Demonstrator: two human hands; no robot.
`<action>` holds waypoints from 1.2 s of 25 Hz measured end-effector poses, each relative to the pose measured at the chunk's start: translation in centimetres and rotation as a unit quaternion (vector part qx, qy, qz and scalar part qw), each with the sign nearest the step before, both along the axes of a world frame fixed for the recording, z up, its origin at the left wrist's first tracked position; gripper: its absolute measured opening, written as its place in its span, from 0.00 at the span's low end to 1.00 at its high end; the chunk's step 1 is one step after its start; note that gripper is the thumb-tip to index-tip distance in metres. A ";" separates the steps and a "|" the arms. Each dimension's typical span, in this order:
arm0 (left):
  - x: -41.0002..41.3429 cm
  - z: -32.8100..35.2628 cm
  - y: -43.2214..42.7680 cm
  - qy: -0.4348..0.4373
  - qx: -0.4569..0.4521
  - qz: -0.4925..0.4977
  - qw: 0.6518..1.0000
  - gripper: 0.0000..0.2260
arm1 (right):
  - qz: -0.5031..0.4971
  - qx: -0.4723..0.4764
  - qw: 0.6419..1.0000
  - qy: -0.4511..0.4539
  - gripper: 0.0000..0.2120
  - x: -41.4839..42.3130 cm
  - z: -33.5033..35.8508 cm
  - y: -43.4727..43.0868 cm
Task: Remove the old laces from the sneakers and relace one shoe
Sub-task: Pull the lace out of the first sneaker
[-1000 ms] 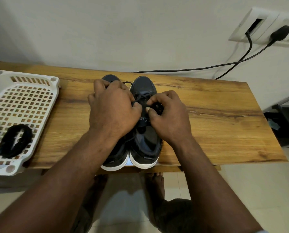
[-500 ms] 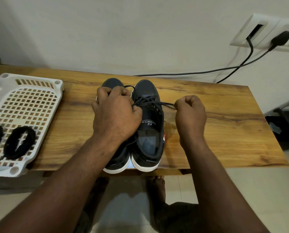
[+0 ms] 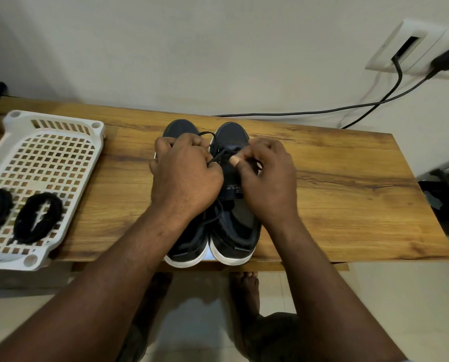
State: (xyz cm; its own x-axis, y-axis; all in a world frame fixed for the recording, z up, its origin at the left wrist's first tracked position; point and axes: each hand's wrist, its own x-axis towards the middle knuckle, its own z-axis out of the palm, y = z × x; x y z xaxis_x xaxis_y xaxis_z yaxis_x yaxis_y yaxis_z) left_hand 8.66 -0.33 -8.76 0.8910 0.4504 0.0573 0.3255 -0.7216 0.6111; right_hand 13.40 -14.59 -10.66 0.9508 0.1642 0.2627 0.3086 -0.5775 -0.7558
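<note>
Wood is what the long table (image 3: 348,184) is made of, and it runs across the middle of the picture. 2 dark blue sneakers (image 3: 231,131) with white soles stand side by side in the middle of it. Their toes point at the wall and their heels sit at the near edge.

The left hand (image 3: 184,176) is curled into a fist over the left shoe and hides most of its top. A black lace (image 3: 217,156) runs out of that fist to the right shoe. The right hand (image 3: 267,178) sits on the right shoe, with thumb and fingers pinching the lace by the lace holes. It covers that side of the shoe.

At the left of the picture a white plastic tray (image 3: 14,118) full of holes lies on the table. 2 black lace bundles (image 3: 39,218) rest in its near end.

At the upper right a white socket plate (image 3: 411,48) is on the wall with a black plug (image 3: 446,60) in it. 2 black cables (image 3: 296,112) hang down from there and run behind the table.

A bare foot (image 3: 245,291) shows on the pale floor below the table edge.
</note>
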 end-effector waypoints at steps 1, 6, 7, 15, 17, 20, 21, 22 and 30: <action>0.0 0.0 0.0 0.001 -0.002 0.000 1.000 0.05 | -0.038 0.107 0.993 0.029 0.03 0.3 0.5 0.0; 0.0 -0.1 0.1 0.003 -0.006 -0.002 1.000 0.05 | -0.099 0.423 0.873 0.222 0.05 0.8 3.0 -0.9; 0.0 -0.1 0.1 0.002 -0.006 -0.002 1.000 0.05 | -0.101 0.347 0.908 0.213 0.04 0.7 2.8 -1.0; 0.0 0.1 0.0 0.011 -0.010 -0.001 1.000 0.05 | 0.063 -0.048 0.997 0.014 0.04 -0.4 0.8 -0.3; 0.0 0.2 0.1 0.011 -0.011 0.000 1.000 0.05 | 0.009 0.110 0.993 0.050 0.05 0.1 1.2 -0.4; 0.0 0.2 0.1 0.013 -0.020 0.002 1.000 0.04 | -0.003 0.431 0.877 0.210 0.08 0.5 2.8 -0.7; 0.0 0.2 0.1 0.013 -0.023 0.003 1.000 0.04 | 0.001 0.473 0.848 0.240 0.07 0.4 3.0 -0.8; -0.1 0.2 0.1 0.013 -0.025 0.004 1.000 0.04 | -0.002 0.459 0.853 0.247 0.07 0.4 3.1 -0.8; -0.2 0.8 0.0 -0.011 -0.049 0.015 0.999 0.09 | 0.104 -0.045 0.991 0.069 0.07 -0.4 1.1 -0.6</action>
State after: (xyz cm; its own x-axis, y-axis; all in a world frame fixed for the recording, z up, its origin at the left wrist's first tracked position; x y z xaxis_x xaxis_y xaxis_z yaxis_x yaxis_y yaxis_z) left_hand 8.46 -0.37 -7.93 0.8765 0.4805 0.0301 0.3316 -0.6479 0.6857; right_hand 13.00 -15.23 -9.61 0.9199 0.3768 0.1087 0.3254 -0.5787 -0.7478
